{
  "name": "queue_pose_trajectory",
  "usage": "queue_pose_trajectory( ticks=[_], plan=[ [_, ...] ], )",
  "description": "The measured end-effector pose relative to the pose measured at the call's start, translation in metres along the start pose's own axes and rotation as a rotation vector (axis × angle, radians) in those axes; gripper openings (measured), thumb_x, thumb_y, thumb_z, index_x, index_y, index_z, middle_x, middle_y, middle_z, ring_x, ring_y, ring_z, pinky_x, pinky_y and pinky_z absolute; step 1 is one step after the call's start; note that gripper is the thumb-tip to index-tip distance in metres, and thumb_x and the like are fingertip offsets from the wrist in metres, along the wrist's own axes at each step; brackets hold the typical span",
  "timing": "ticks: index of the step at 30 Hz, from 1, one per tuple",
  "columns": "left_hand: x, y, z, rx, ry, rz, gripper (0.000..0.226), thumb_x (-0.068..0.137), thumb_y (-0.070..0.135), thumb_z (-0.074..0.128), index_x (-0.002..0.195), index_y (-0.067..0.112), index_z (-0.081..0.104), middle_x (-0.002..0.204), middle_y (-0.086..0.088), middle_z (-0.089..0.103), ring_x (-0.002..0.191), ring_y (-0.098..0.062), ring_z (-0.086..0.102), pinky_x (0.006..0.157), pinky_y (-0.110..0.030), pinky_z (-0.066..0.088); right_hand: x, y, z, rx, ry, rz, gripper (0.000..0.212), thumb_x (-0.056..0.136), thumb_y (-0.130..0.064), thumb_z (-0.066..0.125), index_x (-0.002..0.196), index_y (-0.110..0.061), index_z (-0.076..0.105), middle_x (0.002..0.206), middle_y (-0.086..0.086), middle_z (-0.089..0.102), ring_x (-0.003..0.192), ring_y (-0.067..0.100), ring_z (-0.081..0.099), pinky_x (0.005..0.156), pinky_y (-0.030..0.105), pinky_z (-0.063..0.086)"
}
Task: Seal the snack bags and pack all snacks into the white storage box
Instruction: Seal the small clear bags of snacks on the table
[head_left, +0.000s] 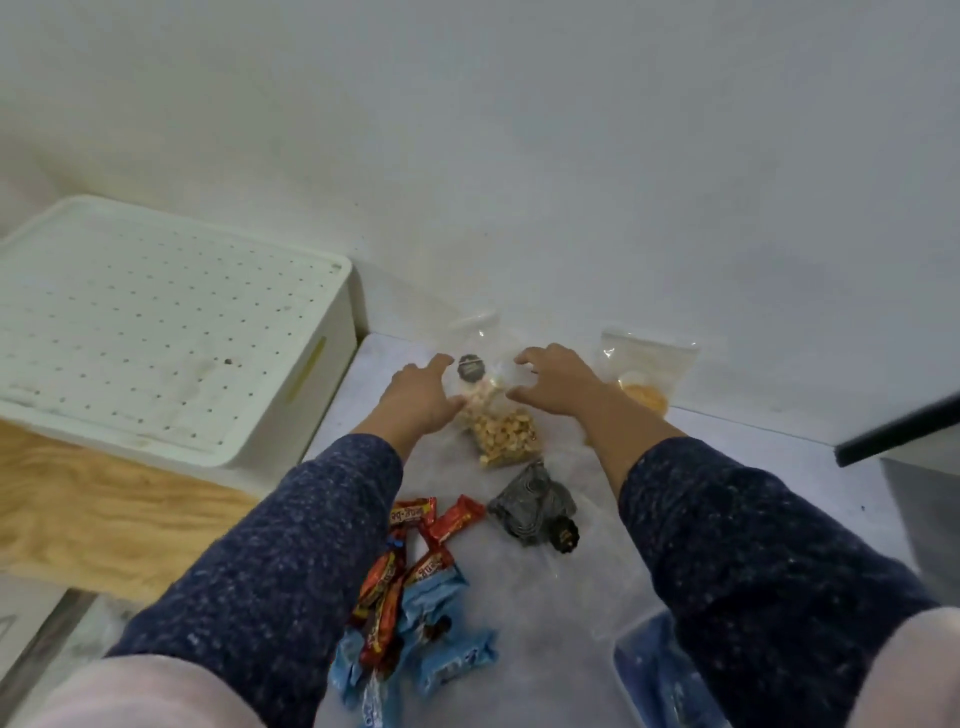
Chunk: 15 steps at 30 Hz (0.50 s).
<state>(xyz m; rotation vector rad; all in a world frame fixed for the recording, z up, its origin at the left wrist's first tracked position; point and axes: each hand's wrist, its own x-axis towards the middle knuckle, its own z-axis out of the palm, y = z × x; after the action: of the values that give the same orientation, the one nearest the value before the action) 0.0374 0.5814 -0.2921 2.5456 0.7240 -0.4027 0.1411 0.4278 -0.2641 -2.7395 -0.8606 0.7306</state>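
peanut bag (500, 410): sits right between both hands, clear crinkly plastic, knobbly nuts
left hand (418, 396): fingers spread, touching bag's side
right hand (560, 379): spread too, curled over it

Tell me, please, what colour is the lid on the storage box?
White with small dark dots; lid, head view.

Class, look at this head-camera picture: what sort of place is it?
Probably a home or storage corner: a plain white wall, a lidded white storage box on a wooden surface, and loose snacks on a pale table.
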Motion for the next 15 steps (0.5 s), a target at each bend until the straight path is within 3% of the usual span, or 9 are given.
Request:
queue_pose_trajectory(
  ticks=[5,8,13,15],
  plan=[
    [0.009,0.005,0.019,-0.153,0.037,0.013,0.068,0.087,0.045,0.059,0.144,0.029,0.027,0.121,-0.022,0.050,0.112,-0.039,0.051,0.091,-0.039,0.044,0.029,0.007,0.013,0.165,-0.047,-0.011,0.052,0.081,-0.036,0.070,0.128,-0.021,0.055,0.139,0.007,0.049,0.123,0.024,0.050,0.097,0.027,0.038],
    [0.012,0.008,0.026,-0.208,0.056,0.022,0.064,0.088,0.037,0.060,0.144,0.028,0.029,0.113,-0.022,0.054,0.105,-0.038,0.054,0.077,-0.030,0.040,0.033,0.011,0.019,0.274,-0.037,-0.030,0.043,0.083,-0.026,0.070,0.123,-0.018,0.059,0.135,0.002,0.053,0.124,0.020,0.049,0.094,0.024,0.036],
    [0.011,0.014,0.029,-0.292,0.014,0.013,0.058,0.089,0.031,0.060,0.140,0.030,0.034,0.117,-0.017,0.058,0.103,-0.033,0.056,0.076,-0.028,0.040,0.024,0.014,0.024,0.449,0.014,0.005,0.026,0.081,-0.012,0.070,0.106,-0.017,0.065,0.096,-0.002,0.052,0.090,0.016,0.051,0.066,0.020,0.039],
    [0.007,0.018,0.028,-0.304,0.004,0.031,0.057,0.089,0.031,0.060,0.140,0.028,0.035,0.125,-0.013,0.058,0.107,-0.032,0.056,0.081,-0.029,0.042,0.019,0.014,0.022,0.512,0.041,0.024,0.025,0.078,-0.007,0.069,0.100,-0.018,0.066,0.083,-0.006,0.051,0.083,0.014,0.051,0.064,0.020,0.041]
  ],
)
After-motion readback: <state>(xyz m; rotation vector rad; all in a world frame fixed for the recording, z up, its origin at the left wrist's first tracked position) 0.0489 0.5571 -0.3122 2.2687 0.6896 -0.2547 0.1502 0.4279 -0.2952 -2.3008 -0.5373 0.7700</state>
